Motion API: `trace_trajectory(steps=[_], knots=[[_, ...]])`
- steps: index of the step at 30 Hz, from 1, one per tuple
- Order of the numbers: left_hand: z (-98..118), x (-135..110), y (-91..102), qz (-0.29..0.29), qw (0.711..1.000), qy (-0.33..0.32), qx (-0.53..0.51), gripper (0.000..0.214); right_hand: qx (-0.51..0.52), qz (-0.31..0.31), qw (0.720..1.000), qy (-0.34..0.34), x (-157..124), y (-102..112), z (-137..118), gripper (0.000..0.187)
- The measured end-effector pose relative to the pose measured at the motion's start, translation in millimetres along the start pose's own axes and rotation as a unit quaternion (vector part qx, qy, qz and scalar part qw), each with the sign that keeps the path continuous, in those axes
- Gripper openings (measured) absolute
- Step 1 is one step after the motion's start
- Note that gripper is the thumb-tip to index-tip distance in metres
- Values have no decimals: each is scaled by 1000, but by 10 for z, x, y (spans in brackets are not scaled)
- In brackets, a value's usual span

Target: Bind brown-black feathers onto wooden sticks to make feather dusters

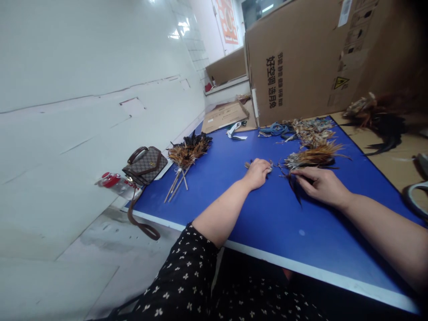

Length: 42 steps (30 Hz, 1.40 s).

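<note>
My left hand [257, 174] is closed low over the blue tabletop. A brown tip and some pale ends poke out from it, apparently a small bunch of feathers [247, 165] mostly hidden by the fingers. To its right, my right hand [320, 183] pinches a thin dark feather [295, 189] between thumb and fingertips, and the feather hangs down toward the table. Just behind my right hand lies a bundle of brown feathers [314, 156] with pale quill ends facing left. A few loose feather bits [281, 167] lie between the two hands.
Pale feather scraps [314, 131] and blue strips [276, 129] lie before a large cardboard box [301, 67]. At the left are feather bunches on sticks [189, 151], a brown handbag [145, 165] and a red-capped bottle [117, 183]. Scissors [416, 196] show at the right edge.
</note>
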<state>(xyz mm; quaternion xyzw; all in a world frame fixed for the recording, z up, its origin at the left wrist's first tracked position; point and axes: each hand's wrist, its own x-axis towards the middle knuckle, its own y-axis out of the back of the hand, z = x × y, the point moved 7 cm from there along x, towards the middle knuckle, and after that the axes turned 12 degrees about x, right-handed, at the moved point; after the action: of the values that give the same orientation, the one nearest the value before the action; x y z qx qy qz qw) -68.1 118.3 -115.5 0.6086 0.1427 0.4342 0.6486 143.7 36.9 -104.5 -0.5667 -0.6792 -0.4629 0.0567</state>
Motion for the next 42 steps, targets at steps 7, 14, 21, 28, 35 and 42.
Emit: trace_trajectory(steps=[7,14,21,28,35,42], knots=[[80,8,46,6,1000,-9,-12,21,8,12,1000,6,9,30,-23,28],[374,-79,144,68,974,24,-215,18,32,93,995,24,32,164,-227,31],[569,-148,-114,-64,902,107,-414,29,81,71,994,35,92,215,-385,30],[499,-165,-42,-71,887,138,-436,37,70,7,997,-6,81,173,-248,29],[483,-122,-3,-16,905,127,-405,21,78,4,994,-73,32,91,-120,30],[504,-123,113,57,933,119,-334,18,73,-9,994,-81,19,55,-73,37]])
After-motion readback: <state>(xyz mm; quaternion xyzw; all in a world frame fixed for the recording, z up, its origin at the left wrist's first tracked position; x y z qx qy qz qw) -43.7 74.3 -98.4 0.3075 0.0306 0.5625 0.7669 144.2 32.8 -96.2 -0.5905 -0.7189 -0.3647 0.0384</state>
